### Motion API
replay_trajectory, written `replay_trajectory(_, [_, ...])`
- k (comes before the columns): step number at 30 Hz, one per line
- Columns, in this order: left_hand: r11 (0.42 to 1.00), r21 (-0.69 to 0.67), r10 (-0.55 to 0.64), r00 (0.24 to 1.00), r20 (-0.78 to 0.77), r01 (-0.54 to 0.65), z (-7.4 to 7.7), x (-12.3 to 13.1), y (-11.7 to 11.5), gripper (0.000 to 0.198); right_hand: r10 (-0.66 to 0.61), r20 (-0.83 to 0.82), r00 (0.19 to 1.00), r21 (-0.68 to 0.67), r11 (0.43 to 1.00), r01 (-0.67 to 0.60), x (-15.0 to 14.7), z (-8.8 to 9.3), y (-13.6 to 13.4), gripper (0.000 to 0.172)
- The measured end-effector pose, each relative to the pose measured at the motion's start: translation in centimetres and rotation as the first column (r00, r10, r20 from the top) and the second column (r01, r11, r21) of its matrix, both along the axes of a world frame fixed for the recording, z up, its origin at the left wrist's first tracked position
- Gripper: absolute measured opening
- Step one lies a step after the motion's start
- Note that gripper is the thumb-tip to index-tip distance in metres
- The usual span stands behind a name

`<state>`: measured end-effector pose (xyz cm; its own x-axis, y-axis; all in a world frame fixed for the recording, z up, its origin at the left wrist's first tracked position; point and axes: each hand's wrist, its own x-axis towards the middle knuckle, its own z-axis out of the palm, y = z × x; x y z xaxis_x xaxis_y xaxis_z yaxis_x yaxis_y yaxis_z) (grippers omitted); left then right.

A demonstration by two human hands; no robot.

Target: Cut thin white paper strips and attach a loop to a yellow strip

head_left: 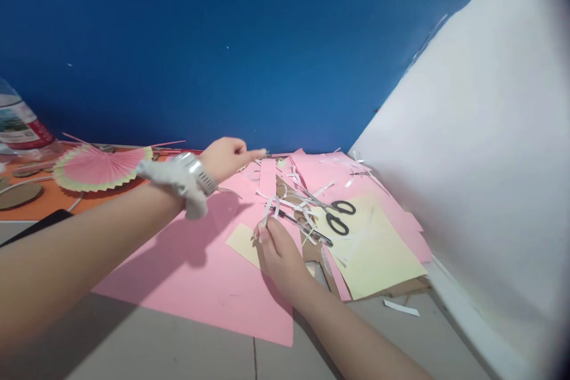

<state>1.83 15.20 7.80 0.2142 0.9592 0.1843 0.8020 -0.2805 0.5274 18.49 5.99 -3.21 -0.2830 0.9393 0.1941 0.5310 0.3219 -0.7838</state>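
My left hand (228, 159) reaches over the far part of the pink paper (214, 249), with a watch and a grey band at its wrist. Its fingers are curled and closed at the tips; what they hold, if anything, is too small to make out. Nearer to me, my right hand (282, 258) pinches a looped white paper strip (272, 205) between thumb and fingers. Under that hand lies a small pale yellow paper piece (244, 243). Just right of it are a dark pen (314, 233) and scissors (332, 211) with black handles, among scattered white strips.
A pale yellow sheet (378, 249) lies on the right over cardboard. To the left are a pink and yellow pleated paper fan (102, 167), a cardboard disc (21, 196) and a labelled bottle (22, 122). A blue wall (222, 53) and a white wall (490, 130) bound the floor.
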Motion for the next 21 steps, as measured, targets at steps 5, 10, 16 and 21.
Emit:
replay_trajectory(5, [0.996,-0.071,-0.029,0.949,0.313,0.054,0.4,3.2,3.3,0.047,0.016,0.008,1.000,-0.001,1.000,-0.016,0.1,0.2,0.0,0.023])
replay_trajectory(10, [0.988,-0.110,-0.034,0.848,0.528,0.108,-0.6,3.6,3.6,0.026,0.029,0.022,0.999,-0.004,1.000,-0.029,0.1,0.4,0.0,0.023])
replay_trajectory(16, [0.984,-0.135,-0.012,0.806,0.592,0.114,-1.0,3.7,4.5,0.021,0.033,0.037,0.999,0.002,0.999,-0.033,0.1,0.5,0.0,0.022])
replay_trajectory(21, [0.981,-0.148,-0.041,0.876,0.481,0.127,-0.5,5.9,5.8,0.028,0.043,0.066,0.997,0.005,0.999,-0.043,0.1,0.3,0.3,0.024])
